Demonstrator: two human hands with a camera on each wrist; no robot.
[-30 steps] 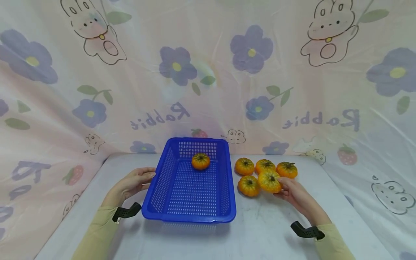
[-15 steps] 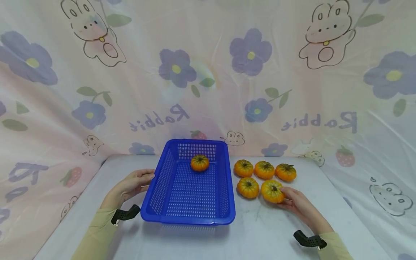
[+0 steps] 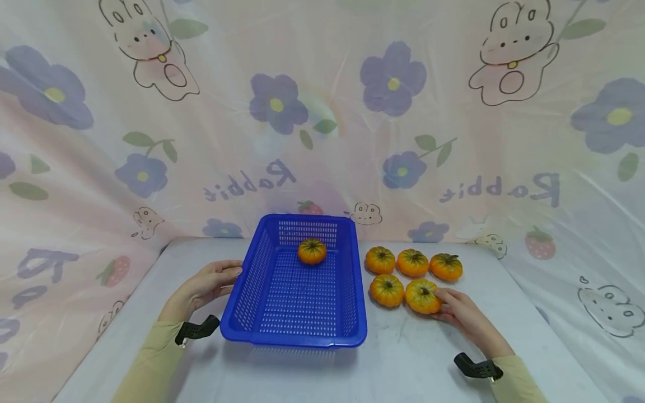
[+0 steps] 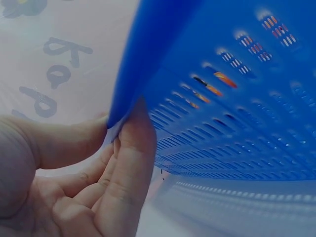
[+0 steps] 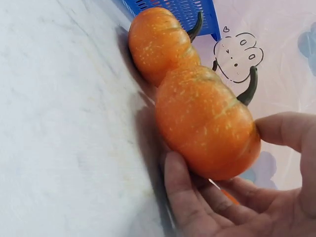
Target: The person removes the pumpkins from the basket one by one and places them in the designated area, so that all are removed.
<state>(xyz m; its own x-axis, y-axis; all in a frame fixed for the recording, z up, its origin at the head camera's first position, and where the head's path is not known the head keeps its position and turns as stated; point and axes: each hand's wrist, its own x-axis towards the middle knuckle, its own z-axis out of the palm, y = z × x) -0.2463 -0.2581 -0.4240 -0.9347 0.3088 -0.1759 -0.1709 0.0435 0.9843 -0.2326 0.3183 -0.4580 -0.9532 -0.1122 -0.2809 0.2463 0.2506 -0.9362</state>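
Observation:
My left hand (image 3: 208,285) pinches the left rim of a blue perforated plastic basket (image 3: 297,340) between thumb and fingers, plain in the left wrist view. Inside the basket, toward its far end, sits one small orange pumpkin (image 3: 312,251). My right hand (image 3: 463,314) holds another small pumpkin (image 3: 423,296), thumb on its upper side and fingers beneath its edge. That pumpkin (image 5: 207,123) is at or very close to the tabletop, stem up. Just left of it in the head view lies a front-row pumpkin (image 3: 387,290).
Behind the held pumpkin stands a back row: a left pumpkin (image 3: 380,260), a middle pumpkin (image 3: 413,262) and a right pumpkin (image 3: 445,267). A white table (image 3: 403,364) carries everything. A printed curtain (image 3: 322,157) hangs close behind the table's far edge.
My right hand has brought its pumpkin down, toward me and slightly right, to the front row's right end; over the last half second it barely moved. The left hand stays on the basket rim.

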